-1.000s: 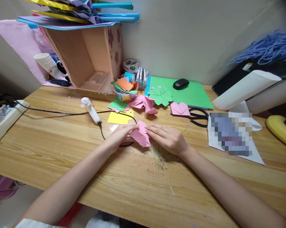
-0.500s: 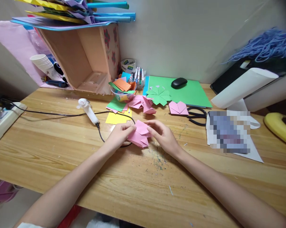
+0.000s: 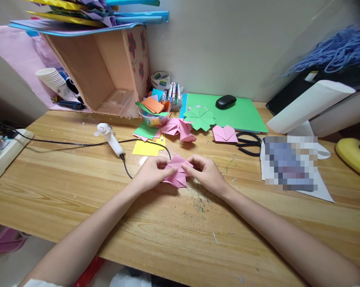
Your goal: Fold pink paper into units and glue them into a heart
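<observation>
Between my hands, just above the wooden table (image 3: 156,223), is a folded pink paper piece (image 3: 178,181) with pointed, layered flaps. My left hand (image 3: 152,172) pinches its left side, the thumb lying over the front. At its right edge my right hand (image 3: 206,172) grips the paper between thumb and fingers. Beyond the hands lie another folded pink paper shape (image 3: 180,128) and a green paper flower (image 3: 200,118). A pink paper heart (image 3: 224,133) rests on the black-handled scissors (image 3: 249,144). The far side of the held piece is hidden.
A white glue gun (image 3: 110,138) stands left, its black cord running behind my left hand. Behind are a bowl of paper scraps (image 3: 153,119), a cardboard box (image 3: 116,73), and a black mouse (image 3: 225,101) on green sheets (image 3: 251,115). A banana (image 3: 351,157) lies far right.
My left thumb has moved right across the front of the pink paper piece. My right thumb and fingers have closed onto its right edge. The view has shifted slightly.
</observation>
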The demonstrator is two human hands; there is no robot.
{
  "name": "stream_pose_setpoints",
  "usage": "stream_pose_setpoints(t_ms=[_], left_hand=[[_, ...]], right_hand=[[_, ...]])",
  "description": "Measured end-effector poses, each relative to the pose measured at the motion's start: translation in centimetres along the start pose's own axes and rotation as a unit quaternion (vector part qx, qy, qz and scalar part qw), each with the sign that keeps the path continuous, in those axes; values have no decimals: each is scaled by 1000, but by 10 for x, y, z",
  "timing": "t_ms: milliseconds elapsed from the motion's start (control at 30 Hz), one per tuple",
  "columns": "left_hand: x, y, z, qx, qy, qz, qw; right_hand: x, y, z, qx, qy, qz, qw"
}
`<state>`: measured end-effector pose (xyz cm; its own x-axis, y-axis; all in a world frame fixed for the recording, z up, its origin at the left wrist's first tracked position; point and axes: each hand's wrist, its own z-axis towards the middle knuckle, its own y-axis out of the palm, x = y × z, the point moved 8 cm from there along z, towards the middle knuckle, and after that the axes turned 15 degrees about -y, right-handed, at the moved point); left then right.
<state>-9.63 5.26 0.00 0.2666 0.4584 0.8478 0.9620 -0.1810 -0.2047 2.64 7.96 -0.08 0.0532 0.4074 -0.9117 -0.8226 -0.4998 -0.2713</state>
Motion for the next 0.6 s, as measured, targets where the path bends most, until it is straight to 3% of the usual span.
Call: stream_pose_setpoints(t_ms=[167, 367, 500, 600], left_hand=[[6, 3, -2, -34, -5, -31, 999], [6, -4, -4, 14, -11, -3, 1000], [5, 1, -4, -11, 0, 23, 1000], [7, -1, -4, 5, 16, 17, 1000]], right_hand=[[2, -3, 0, 19, 10, 21, 1000], [5, -2, -1, 22, 18, 48, 998], [5, -1, 0, 13, 16, 51, 998], [6, 0, 0, 2, 18, 45, 999]])
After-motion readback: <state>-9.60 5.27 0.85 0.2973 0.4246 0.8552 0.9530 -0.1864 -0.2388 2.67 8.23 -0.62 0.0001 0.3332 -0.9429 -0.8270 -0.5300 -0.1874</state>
